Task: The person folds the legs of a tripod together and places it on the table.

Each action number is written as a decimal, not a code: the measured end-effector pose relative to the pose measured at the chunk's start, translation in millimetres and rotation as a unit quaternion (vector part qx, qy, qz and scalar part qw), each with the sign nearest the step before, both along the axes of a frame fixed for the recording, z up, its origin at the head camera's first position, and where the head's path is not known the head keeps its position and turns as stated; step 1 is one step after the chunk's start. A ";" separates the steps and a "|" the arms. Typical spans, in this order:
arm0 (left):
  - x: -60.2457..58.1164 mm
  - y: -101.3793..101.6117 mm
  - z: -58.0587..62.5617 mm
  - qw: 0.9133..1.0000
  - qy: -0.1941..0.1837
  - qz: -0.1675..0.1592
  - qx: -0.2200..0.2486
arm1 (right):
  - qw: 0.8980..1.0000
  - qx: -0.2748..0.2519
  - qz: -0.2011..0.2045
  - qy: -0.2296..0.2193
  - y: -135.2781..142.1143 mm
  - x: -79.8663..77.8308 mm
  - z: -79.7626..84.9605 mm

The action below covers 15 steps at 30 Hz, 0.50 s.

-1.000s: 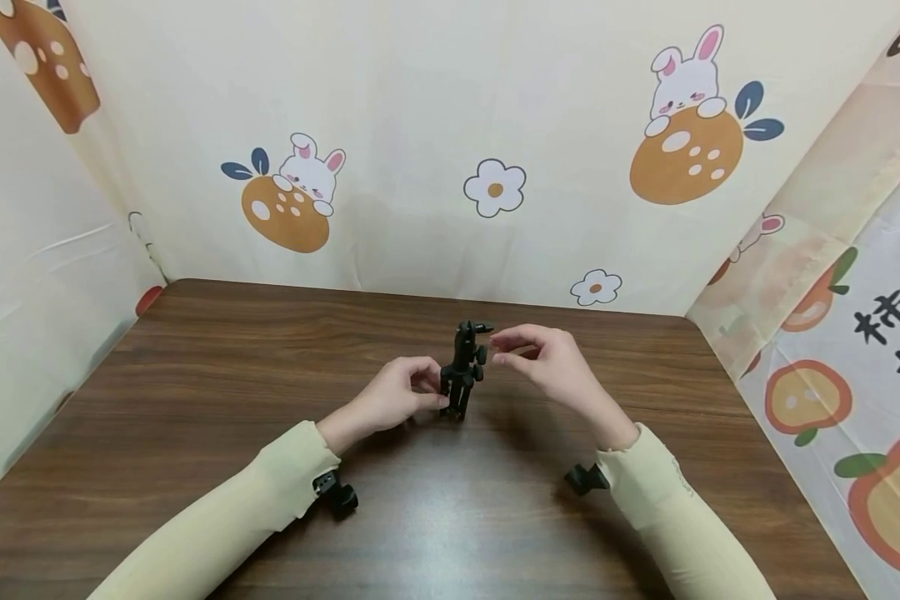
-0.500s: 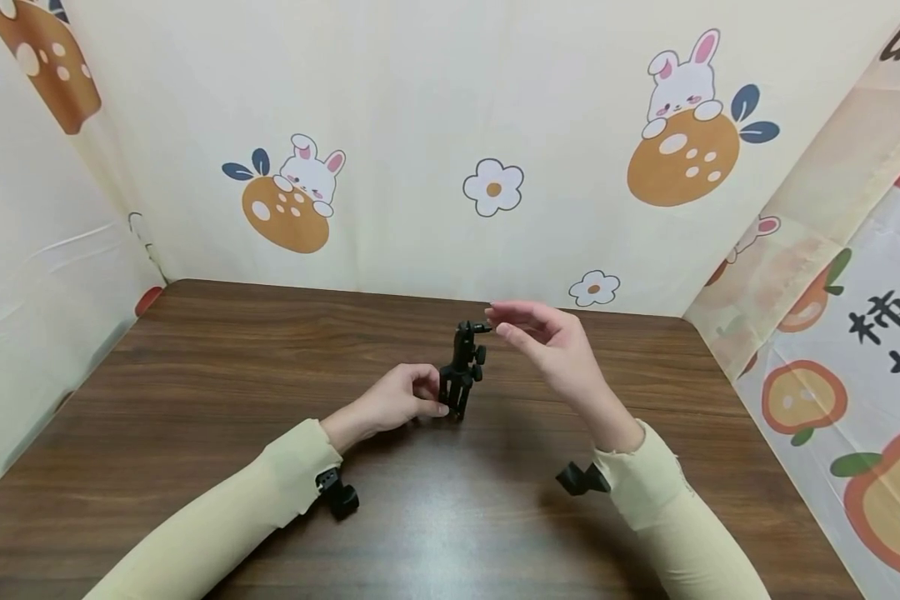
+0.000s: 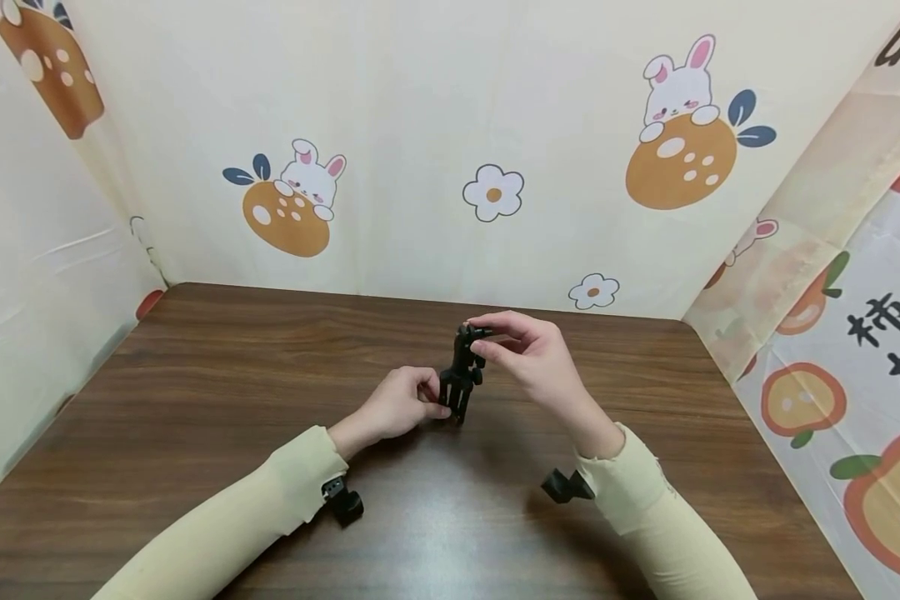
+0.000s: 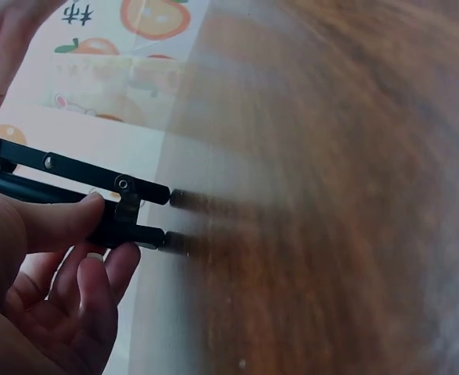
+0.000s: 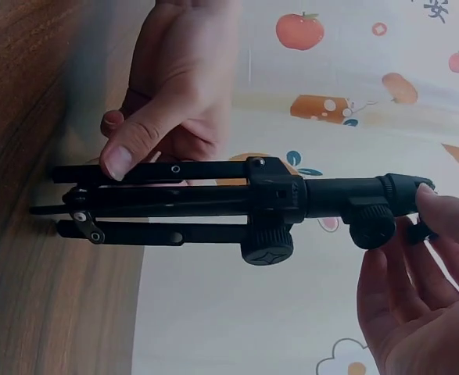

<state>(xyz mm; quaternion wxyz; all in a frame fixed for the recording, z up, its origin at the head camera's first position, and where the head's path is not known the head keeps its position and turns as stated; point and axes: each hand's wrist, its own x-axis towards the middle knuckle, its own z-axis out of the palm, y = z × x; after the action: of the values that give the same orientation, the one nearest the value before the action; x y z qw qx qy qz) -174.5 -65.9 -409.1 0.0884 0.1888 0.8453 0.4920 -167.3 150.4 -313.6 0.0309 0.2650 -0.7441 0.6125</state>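
Note:
A small black tripod (image 3: 456,385) stands upright on the table with its legs folded together. My left hand (image 3: 396,402) pinches it low on the legs; in the left wrist view the thumb lies over a leg (image 4: 80,172) and the fingers curl beneath. Up at the tripod's head, my right hand (image 3: 537,358) pinches with thumb and fingers, as the right wrist view also shows. Two round knobs, a lower knob (image 5: 267,245) and an upper knob (image 5: 371,226), stick out on one side of the column. The right fingers partly hide the head.
The brown wood-grain table (image 3: 232,358) reaches back to a cream curtain (image 3: 405,167) printed with rabbits and flowers. Patterned cloth (image 3: 832,375) also hangs at the right side. A small black camera (image 3: 342,502) sits at the left wrist, another camera (image 3: 567,486) at the right.
My right hand first rose beside the tripod's top, then came left and down and took hold of its head. The left hand has kept its grip on the legs.

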 end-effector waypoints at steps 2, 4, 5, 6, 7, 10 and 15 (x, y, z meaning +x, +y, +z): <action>0.7 0.2 0.5 1.000 0.011 -0.004 -0.012 | 1.000 0.002 -0.005 -0.002 0.0 0.4 -0.2; 1.4 -0.6 1.5 0.999 0.021 -0.005 -0.024 | 1.000 0.003 -0.008 -0.004 0.8 0.6 -0.2; 1.6 -1.1 1.7 0.999 0.025 -0.005 -0.028 | 1.000 0.003 -0.009 -0.005 1.4 1.0 0.2; 1.7 -1.8 2.0 0.999 0.028 -0.005 -0.029 | 1.000 0.003 -0.009 -0.005 2.1 1.2 0.3; 1.8 -2.5 2.2 0.999 0.032 -0.004 -0.030 | 1.000 0.003 -0.009 -0.006 3.1 1.4 0.4; 2.2 -5.5 3.2 0.999 0.041 -0.002 -0.030 | 1.000 -0.001 -0.010 -0.002 6.6 1.5 0.1; 3.8 -12.0 7.3 0.997 0.061 0.005 -0.053 | 1.000 -0.014 -0.008 0.009 13.4 0.3 -2.6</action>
<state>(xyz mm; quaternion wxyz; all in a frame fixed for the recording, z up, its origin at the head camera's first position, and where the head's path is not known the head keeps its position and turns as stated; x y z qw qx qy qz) -170.7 -77.9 -401.9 0.0440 0.2096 0.8750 0.4342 -167.0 163.8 -316.1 0.0460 0.2636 -0.7373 0.6203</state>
